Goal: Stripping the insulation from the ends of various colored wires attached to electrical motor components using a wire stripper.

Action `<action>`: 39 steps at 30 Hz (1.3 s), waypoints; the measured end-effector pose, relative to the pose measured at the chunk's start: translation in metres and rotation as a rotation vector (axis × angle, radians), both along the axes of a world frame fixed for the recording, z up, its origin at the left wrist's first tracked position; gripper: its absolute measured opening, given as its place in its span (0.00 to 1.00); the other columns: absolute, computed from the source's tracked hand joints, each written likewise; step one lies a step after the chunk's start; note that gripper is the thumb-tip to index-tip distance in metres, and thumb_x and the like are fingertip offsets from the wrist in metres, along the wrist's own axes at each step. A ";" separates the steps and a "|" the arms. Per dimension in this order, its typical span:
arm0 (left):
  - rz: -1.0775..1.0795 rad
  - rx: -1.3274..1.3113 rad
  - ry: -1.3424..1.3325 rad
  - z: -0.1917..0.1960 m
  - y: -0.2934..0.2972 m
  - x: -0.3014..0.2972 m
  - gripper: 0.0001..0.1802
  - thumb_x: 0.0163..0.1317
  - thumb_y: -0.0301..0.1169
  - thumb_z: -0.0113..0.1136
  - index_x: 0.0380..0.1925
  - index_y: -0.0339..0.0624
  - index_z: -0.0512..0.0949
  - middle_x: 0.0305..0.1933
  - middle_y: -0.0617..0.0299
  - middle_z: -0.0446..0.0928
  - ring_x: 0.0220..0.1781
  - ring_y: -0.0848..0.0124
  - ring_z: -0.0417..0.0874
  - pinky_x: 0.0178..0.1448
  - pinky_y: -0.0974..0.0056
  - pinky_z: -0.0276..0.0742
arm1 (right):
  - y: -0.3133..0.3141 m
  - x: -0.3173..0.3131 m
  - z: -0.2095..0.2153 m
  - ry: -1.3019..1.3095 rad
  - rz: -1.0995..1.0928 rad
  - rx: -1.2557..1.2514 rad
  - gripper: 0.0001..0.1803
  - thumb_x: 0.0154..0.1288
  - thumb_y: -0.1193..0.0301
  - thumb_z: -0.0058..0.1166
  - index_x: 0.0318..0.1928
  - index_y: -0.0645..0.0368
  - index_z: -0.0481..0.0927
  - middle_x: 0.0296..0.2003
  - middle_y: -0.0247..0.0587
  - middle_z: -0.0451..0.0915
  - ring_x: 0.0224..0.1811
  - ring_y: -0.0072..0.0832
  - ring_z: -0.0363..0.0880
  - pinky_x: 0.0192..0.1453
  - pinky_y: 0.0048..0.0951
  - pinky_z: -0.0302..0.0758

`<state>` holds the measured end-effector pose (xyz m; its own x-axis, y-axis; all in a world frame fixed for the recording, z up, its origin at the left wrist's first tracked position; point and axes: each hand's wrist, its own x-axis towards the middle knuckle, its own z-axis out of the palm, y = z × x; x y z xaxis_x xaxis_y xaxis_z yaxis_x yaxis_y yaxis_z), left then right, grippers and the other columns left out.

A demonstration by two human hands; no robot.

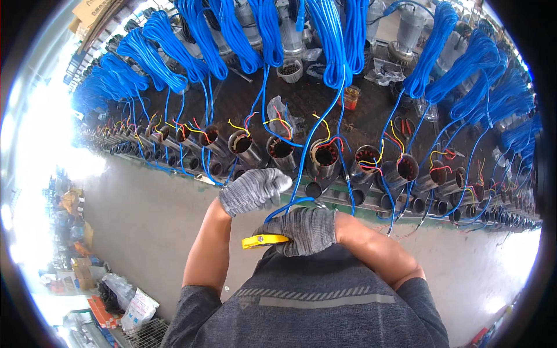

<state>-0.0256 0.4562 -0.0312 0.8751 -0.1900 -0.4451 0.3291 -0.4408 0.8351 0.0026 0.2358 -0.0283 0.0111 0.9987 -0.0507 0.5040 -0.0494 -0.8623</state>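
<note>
My left hand [255,191], in a grey knit glove, is closed at the bench's near edge with its fingers curled in; whatever it may hold is hidden. Just right of it a blue cable [300,168] hangs down from a coil above. My right hand [307,231], gloved alike, is wrapped round a small yellow tool [275,238] with a dark round spot on its side; the rest of it is hidden in the palm. A bent length of blue cable [290,204] runs beside that hand. Ahead stands an open metal cylinder [325,168] with red-brown windings and coloured leads.
A long row of similar metal cylinders [245,148] lines the dark bench [226,107]. Blue cable coils [328,46] hang over it. A small white tub [290,71], an orange-labelled jar [350,97] and red-handled pliers [404,127] lie farther back. Bags and boxes [139,310] stand lower left.
</note>
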 end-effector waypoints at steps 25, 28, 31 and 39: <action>0.157 -0.548 -0.408 -0.076 0.020 -0.073 0.19 0.71 0.36 0.70 0.56 0.43 0.78 0.50 0.59 0.84 0.44 0.70 0.86 0.51 0.61 0.82 | -0.030 0.011 -0.038 0.861 -0.475 0.516 0.31 0.74 0.71 0.62 0.74 0.56 0.70 0.72 0.38 0.74 0.68 0.26 0.77 0.70 0.33 0.75; 0.182 -0.565 -0.195 -0.088 0.010 -0.087 0.23 0.70 0.37 0.72 0.60 0.40 0.78 0.57 0.59 0.84 0.57 0.67 0.86 0.64 0.56 0.81 | -0.037 0.017 -0.036 0.864 -0.506 0.513 0.31 0.75 0.71 0.62 0.75 0.56 0.69 0.70 0.37 0.76 0.69 0.27 0.75 0.73 0.34 0.72; 0.079 -0.421 -0.134 -0.083 0.002 -0.081 0.31 0.69 0.42 0.73 0.66 0.40 0.75 0.63 0.60 0.81 0.65 0.66 0.82 0.73 0.56 0.75 | -0.037 0.018 -0.033 0.775 -0.409 0.292 0.29 0.75 0.69 0.62 0.73 0.53 0.72 0.58 0.34 0.83 0.57 0.24 0.79 0.64 0.32 0.76; 0.358 -0.889 -0.108 -0.001 -0.020 -0.012 0.27 0.79 0.52 0.54 0.56 0.38 0.80 0.37 0.54 0.86 0.35 0.64 0.88 0.45 0.58 0.85 | -0.030 0.005 -0.021 0.023 -0.092 0.065 0.35 0.70 0.61 0.63 0.75 0.53 0.71 0.69 0.54 0.75 0.69 0.52 0.77 0.71 0.47 0.74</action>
